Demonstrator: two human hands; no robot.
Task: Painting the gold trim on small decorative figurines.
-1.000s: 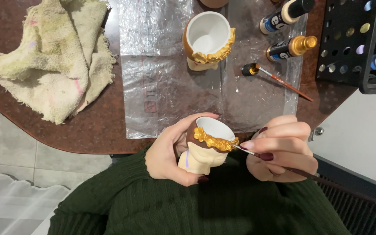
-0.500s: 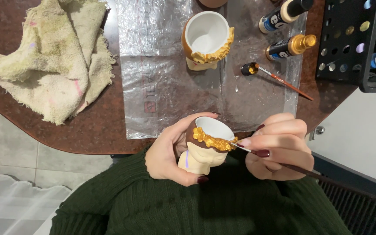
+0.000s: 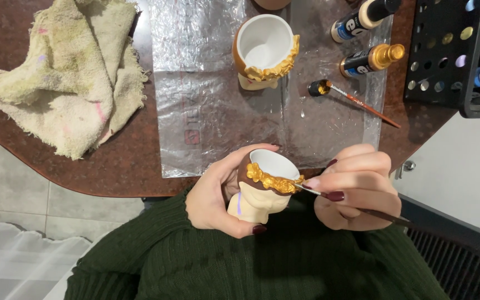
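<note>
Dark brown bench (image 3: pixel 140 161), plastic sheet (image 3: pixel 212 111) spread to catch paint. Left hand (image 3: pixel 218 197) wrapped around head-shaped pot (image 3: pixel 262 191), tilted toward right hand (image 3: pixel 356 189), fingers pinching brush (image 3: pixel 384 215) at the gold wreath. Beyond: second pot (image 3: pixel 263 53), paint bottles (image 3: pixel 370 60), rag (image 3: pixel 68 72) for wiping.

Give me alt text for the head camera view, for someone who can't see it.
The left hand holds a head-shaped ceramic pot while the right hand touches a fine paintbrush to its gold wreath. Behind, on a brown table, lie plastic sheet, a second pot, paint bottles and a stained rag.
</note>
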